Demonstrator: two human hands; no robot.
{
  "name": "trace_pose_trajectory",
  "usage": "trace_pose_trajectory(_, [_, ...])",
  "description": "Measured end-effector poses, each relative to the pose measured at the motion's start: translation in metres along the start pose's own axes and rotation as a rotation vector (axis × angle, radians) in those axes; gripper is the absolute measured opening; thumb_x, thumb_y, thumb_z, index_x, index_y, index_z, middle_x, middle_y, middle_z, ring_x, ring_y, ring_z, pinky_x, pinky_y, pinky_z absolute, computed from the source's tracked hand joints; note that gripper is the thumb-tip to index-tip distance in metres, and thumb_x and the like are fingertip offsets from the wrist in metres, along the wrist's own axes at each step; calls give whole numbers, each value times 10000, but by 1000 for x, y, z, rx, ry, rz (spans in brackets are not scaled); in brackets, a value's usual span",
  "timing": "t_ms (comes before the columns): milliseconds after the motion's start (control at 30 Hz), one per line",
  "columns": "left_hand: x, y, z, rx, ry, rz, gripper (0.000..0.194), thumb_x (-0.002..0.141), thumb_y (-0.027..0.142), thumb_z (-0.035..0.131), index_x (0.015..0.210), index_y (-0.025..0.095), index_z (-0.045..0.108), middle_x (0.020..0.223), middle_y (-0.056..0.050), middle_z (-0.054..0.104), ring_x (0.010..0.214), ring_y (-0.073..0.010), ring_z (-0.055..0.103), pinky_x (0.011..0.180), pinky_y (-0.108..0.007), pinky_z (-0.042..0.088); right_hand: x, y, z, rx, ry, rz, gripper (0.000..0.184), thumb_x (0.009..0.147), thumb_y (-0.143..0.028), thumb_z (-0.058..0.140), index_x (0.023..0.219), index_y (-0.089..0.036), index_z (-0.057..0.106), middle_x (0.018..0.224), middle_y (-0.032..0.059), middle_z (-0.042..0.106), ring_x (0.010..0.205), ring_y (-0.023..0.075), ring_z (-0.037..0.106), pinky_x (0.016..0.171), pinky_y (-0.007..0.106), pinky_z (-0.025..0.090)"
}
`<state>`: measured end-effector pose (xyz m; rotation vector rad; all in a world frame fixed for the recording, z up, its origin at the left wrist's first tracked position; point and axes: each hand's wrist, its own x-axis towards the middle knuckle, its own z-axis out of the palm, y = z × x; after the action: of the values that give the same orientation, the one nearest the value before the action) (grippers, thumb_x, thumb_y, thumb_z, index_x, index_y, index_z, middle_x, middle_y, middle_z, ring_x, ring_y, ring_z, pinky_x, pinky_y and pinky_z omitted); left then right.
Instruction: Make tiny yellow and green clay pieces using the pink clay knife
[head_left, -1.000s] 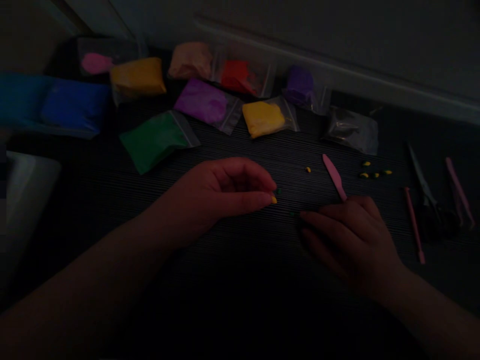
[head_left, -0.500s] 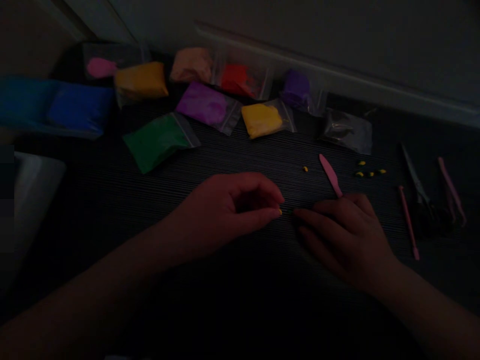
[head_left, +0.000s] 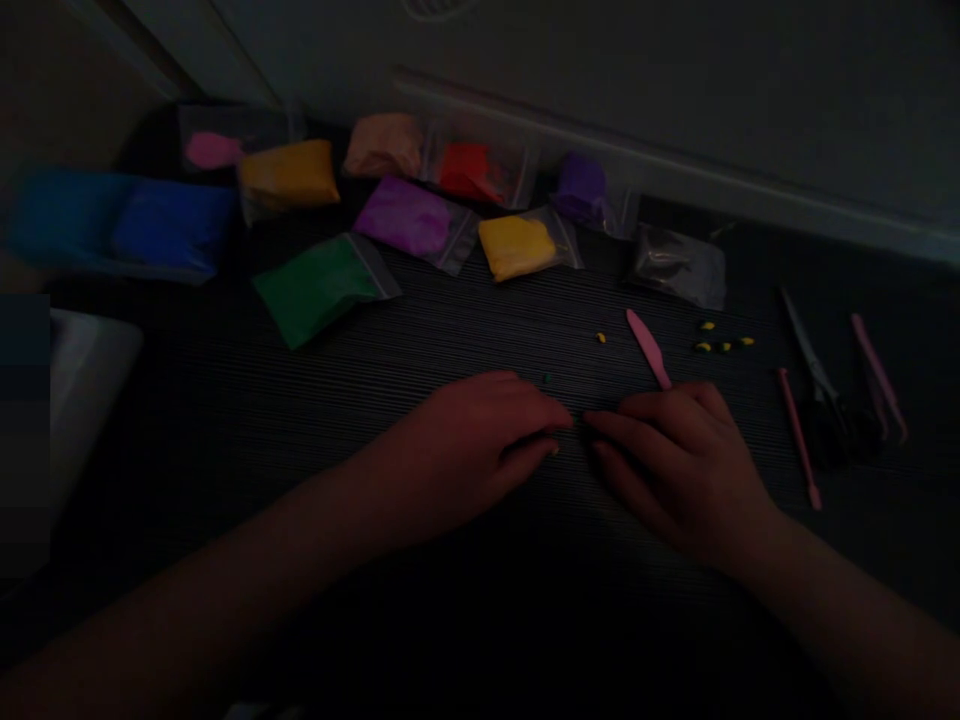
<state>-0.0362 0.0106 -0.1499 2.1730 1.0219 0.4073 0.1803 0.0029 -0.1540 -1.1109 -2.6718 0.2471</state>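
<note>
My left hand (head_left: 465, 445) reaches in over the black table, its index fingertip stretched towards the right fingertips. A tiny yellow clay piece (head_left: 556, 450) shows at the left thumb tip; the other fingers behind it are hidden. My right hand (head_left: 686, 470) rests low on the table, thumb and index finger apart. What lies between the two index fingertips is too dark to make out. Just beyond the left hand sits a green clay bit (head_left: 547, 378). A pink plastic knife (head_left: 646, 345) lies behind the right knuckles, its lower end hidden. Left of it is a yellow clay bit (head_left: 601, 338).
Several small yellow-and-green clay pieces (head_left: 724, 347) lie right of the knife. Further right are a pink modelling tool (head_left: 799, 440), scissors (head_left: 817, 370) and pink tweezers (head_left: 877, 370). Bagged clay, including green (head_left: 319, 290) and yellow (head_left: 517, 245), lines the back. The scene is very dark.
My left hand has turned more palm-down, its index finger reaching forward and its thumb lower. The green bit beyond it has come into view. My right hand stays nearly still; the view has shifted slightly.
</note>
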Motion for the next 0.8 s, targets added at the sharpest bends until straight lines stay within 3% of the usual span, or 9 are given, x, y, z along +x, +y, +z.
trace_pose_trajectory(600, [1,-4,-2,-72,69,-82,194,773,172,491,941,199,585,843,21,609,764,-84,550,721,-195,407,-3,0,0,23,55,-22,254,746,-205,567,1000,-192,572,862,43,582,758,155,514,705,357,352])
trace_pose_trajectory(800, [0,-2,-3,-96,44,-12,212,779,172,489,964,222,580,868,30,610,828,-87,535,754,-200,393,-4,1,-1,35,67,-25,234,744,-194,567,978,-185,580,847,39,585,754,151,522,703,351,352])
